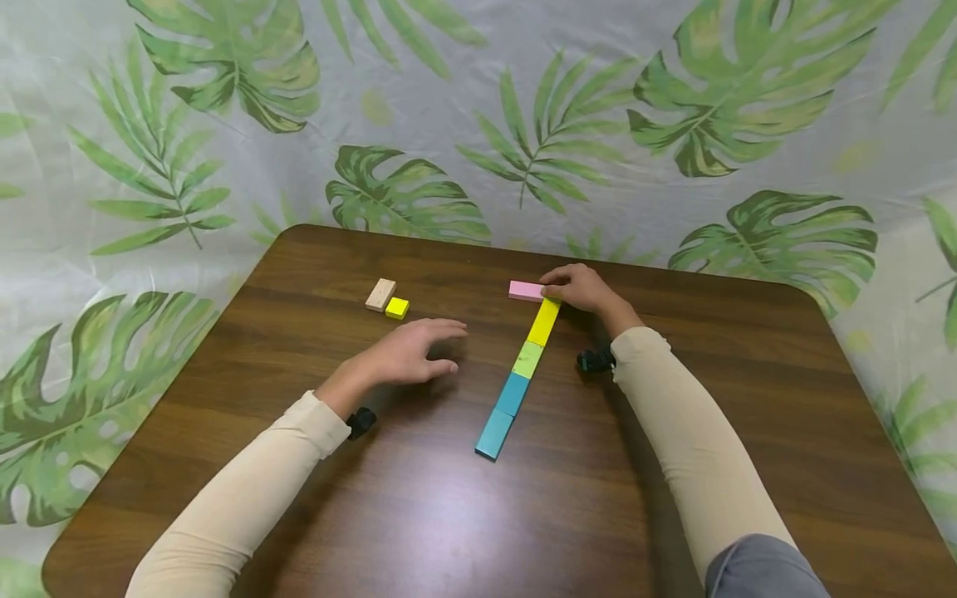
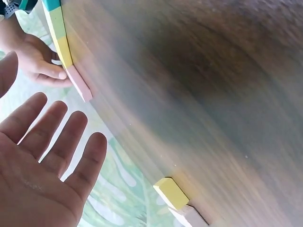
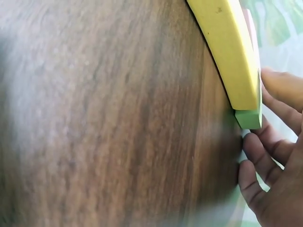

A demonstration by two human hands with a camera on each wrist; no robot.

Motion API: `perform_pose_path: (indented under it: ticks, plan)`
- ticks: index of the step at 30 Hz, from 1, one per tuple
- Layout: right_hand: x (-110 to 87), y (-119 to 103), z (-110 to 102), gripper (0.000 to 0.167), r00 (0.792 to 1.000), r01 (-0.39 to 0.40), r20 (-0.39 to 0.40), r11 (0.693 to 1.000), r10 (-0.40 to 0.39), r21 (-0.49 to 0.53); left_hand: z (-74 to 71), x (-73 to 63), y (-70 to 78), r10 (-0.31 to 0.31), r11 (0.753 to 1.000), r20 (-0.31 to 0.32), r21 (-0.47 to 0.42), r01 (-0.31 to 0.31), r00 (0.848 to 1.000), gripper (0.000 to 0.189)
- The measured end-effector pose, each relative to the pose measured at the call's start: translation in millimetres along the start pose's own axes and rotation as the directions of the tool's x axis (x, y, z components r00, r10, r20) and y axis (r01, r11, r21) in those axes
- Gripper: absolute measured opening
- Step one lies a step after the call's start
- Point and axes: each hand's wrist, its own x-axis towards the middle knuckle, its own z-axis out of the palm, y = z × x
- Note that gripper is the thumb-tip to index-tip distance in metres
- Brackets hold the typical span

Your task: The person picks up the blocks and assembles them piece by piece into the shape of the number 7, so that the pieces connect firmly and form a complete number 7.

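On the wooden table, a line of flat blocks runs away from me: two teal blocks (image 1: 504,415), a light green block (image 1: 527,360) and a yellow block (image 1: 544,322). A pink block (image 1: 527,290) lies crosswise at the far end, pointing left. My right hand (image 1: 586,291) is at that corner, its fingers holding a small green block (image 3: 249,119) against the yellow block's end; the head view hides this green block. My left hand (image 1: 407,350) hovers left of the line with fingers extended, holding nothing.
Left of the line lie a plain wood block (image 1: 380,295) and a small yellow block (image 1: 397,308), close together. A leaf-patterned cloth (image 1: 419,191) hangs behind the table's far edge. Black wrist cameras (image 1: 596,360) are worn on both wrists.
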Motion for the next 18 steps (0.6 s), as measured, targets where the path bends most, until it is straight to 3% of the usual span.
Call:
perform_pose_path:
  ticks: [11, 18]
  plan:
    - [0.0, 1.7, 0.0, 0.038, 1.000, -0.005, -0.025, 1.000, 0.005, 0.001, -7.6, -2.3, -6.1, -0.022, 1.000, -0.031, -0.023, 0.021, 0.999, 0.052]
    - [1.5, 2.7, 3.7, 0.039, 0.999, -0.031, -0.010, 0.999, 0.031, 0.029, -19.2, -6.3, -21.8, -0.063, 0.997, -0.121, -0.046, 0.057, 0.991, 0.051]
